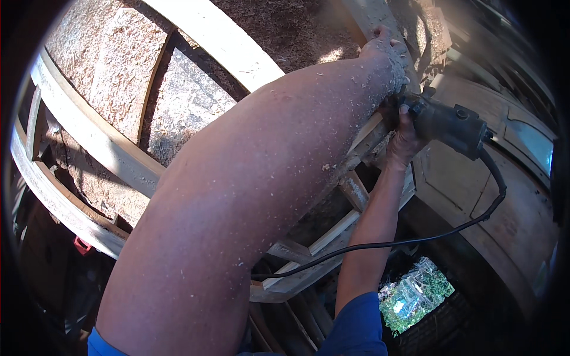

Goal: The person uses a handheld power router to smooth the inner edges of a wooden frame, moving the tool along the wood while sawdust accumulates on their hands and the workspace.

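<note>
A dark electric planer with a round motor housing lies over a pale wooden beam. My right hand is closed round its handle, the thumb showing on top. A black cord runs from the motor back toward my right arm. My left arm, very near and large, reaches across the middle. Its hand, dusted with wood shavings, is just beyond the planer at the beam. The left fingers look curled; what lies under them is hidden.
Long pale timbers cross at the left. Wood shavings and rough boards lie beneath them. A panelled wooden door leans at the right. Below the right arm are framed timbers and a bright opening with greenery.
</note>
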Motion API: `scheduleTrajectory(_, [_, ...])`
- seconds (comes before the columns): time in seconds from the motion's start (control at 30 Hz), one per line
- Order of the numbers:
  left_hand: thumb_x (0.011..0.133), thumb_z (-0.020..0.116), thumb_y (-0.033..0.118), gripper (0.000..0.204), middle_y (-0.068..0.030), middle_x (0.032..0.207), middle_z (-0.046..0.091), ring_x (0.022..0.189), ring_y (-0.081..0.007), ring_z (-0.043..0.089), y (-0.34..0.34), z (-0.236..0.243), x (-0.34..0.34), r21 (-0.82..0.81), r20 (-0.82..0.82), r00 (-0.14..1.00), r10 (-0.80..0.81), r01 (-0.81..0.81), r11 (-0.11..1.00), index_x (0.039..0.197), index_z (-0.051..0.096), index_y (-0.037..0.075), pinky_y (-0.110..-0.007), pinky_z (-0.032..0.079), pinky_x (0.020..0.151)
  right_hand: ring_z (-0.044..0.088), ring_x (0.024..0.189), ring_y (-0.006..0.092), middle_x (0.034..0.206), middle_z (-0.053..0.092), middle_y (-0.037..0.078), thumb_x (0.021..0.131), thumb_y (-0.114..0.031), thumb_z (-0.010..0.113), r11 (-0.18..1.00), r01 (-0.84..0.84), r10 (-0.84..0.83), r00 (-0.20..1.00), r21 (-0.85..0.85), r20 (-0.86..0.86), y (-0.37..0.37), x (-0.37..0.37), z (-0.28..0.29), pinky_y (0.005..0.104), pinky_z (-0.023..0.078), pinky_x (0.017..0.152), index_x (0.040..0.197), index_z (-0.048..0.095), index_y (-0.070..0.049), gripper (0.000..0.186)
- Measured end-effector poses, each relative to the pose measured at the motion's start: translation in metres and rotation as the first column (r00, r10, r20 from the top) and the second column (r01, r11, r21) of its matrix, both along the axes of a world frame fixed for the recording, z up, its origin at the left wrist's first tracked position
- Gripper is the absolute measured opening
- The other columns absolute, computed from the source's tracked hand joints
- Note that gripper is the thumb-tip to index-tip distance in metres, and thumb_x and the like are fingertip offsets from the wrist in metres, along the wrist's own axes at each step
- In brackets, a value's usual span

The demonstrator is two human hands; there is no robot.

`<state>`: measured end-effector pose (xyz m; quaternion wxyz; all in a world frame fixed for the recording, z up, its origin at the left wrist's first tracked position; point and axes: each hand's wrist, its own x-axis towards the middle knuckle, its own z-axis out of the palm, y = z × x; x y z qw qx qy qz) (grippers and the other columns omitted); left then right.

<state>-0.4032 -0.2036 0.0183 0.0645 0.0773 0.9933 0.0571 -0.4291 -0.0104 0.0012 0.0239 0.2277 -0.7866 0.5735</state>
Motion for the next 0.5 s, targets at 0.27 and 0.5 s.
scheduleTrajectory(0.27, [0.066, 0.072, 0.075, 0.084, -0.0017, 0.138, 0.050, 0.138, -0.0280, 0.036, 0.004, 0.003, 0.000, 0.008, -0.018, 1.000, -0.005, 0.005, 1.000, 0.140, 0.048, 0.047, -0.063, 0.032, 0.100, 0.063, 0.104, 0.0209, 0.115, 0.063, 0.008, 0.068, -0.011, 0.084, 0.999, -0.019, 0.019, 1.000, -0.034, 0.002, 0.005, -0.003, 0.000, 0.0371, 0.046, 0.099, 0.123, 0.055, -0.002, 0.063])
scheduleTrajectory(0.5, [0.092, 0.062, 0.042, 0.045, -0.0047, 0.144, 0.050, 0.136, -0.0335, 0.038, 0.001, -0.001, 0.001, 0.072, -0.031, 0.999, -0.012, 0.015, 0.997, 0.137, 0.056, 0.038, -0.069, 0.031, 0.097, 0.063, 0.104, 0.0200, 0.115, 0.064, 0.009, 0.068, -0.011, 0.084, 0.996, -0.025, 0.027, 0.999, -0.081, 0.027, -0.004, 0.003, 0.003, 0.0368, 0.047, 0.099, 0.121, 0.057, -0.002, 0.060])
